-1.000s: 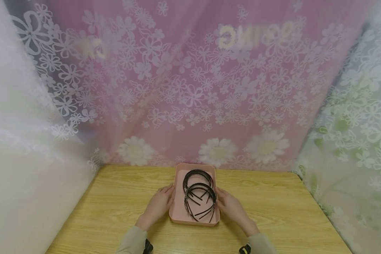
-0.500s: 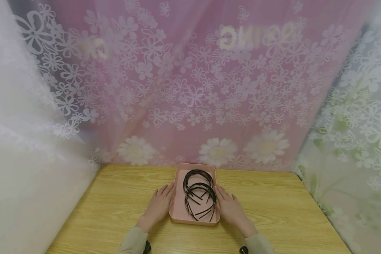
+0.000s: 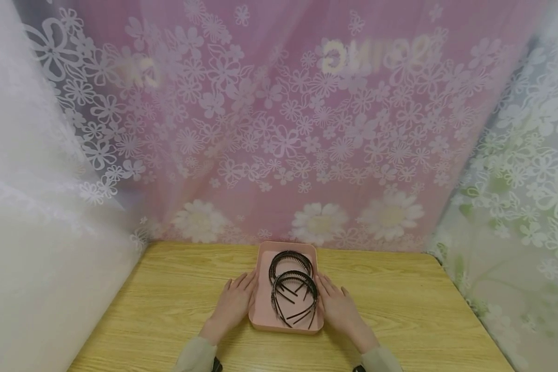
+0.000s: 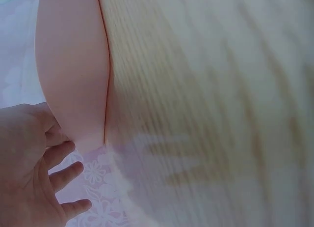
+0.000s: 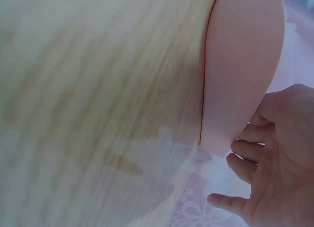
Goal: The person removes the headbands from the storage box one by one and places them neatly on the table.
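A pink rectangular tray (image 3: pixel 262 311) lies on the table, holding several black toothed headbands (image 3: pixel 294 273) that overlap in two groups, one nearer the person. My left hand (image 3: pixel 232 304) rests against the tray's left side, its fingers extended forward. On the opposite side, my right hand (image 3: pixel 340 308) touches the wall with its fingers likewise extended. In the left wrist view the tray's outer wall (image 4: pixel 73 65) meets the fingers near its far end, with the other fingers spread. The right wrist view shows the same kind of contact along the wall (image 5: pixel 240 65).
The wood-grain table (image 3: pixel 167 289) extends to both sides of the tray. Behind it hangs a pink curtain (image 3: pixel 260 155) with white flowers, close to the tray's far edge. Pale flowered curtains (image 3: pixel 530 217) close off the sides.
The fingers of both hands have straightened along the tray's sides, where they were more bent around it. The tray appears very slightly nearer the person; the headbands keep their arrangement.
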A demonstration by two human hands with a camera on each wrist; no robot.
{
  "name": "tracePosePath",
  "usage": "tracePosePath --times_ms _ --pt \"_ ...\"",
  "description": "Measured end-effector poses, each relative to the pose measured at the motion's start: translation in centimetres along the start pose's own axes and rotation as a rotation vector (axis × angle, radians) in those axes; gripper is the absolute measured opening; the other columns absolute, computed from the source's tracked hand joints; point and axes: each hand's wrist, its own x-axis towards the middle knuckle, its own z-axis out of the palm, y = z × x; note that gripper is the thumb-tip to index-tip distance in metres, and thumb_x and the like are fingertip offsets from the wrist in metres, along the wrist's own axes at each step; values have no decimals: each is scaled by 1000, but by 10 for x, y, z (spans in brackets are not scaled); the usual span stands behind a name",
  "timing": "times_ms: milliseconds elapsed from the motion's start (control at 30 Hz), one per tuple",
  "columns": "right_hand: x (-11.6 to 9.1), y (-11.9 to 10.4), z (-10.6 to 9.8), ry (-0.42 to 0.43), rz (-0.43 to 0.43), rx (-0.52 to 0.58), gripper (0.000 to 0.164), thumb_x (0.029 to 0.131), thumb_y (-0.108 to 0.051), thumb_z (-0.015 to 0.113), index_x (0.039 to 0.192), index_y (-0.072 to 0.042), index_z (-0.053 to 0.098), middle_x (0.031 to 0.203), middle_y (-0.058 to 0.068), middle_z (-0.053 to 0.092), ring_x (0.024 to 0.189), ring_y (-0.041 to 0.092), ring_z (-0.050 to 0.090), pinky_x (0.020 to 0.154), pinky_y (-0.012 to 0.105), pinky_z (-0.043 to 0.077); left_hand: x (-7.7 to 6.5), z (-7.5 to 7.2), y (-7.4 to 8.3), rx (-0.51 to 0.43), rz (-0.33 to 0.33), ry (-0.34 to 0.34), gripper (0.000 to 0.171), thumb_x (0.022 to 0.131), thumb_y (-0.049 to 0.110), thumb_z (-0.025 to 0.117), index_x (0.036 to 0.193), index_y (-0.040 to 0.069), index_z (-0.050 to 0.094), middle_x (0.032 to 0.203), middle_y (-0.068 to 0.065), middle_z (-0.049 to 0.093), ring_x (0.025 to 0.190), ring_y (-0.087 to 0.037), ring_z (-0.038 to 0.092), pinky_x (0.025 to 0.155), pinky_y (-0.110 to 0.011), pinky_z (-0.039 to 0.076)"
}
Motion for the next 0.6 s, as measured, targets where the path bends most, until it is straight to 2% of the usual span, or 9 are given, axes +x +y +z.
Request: tracePosePath --times_ms 267,600 --pt "-7 -1 0 4 -11 -30 50 102 -14 57 149 2 47 155 17 46 138 36 50 103 65 43 -5 2 3 -23 -9 -19 52 101 20 63 149 5 51 152 -10 51 135 -35 52 108 -63 42" --pt "-14 -1 -1 -18 -7 -34 52 102 -15 58 150 1 46 156 15 45 138 35 50 103 65 44 -11 -1 9 -34 -11 -11 50 102 20 60 149 5 50 152 -10 51 135 -35 51 107 -63 42"
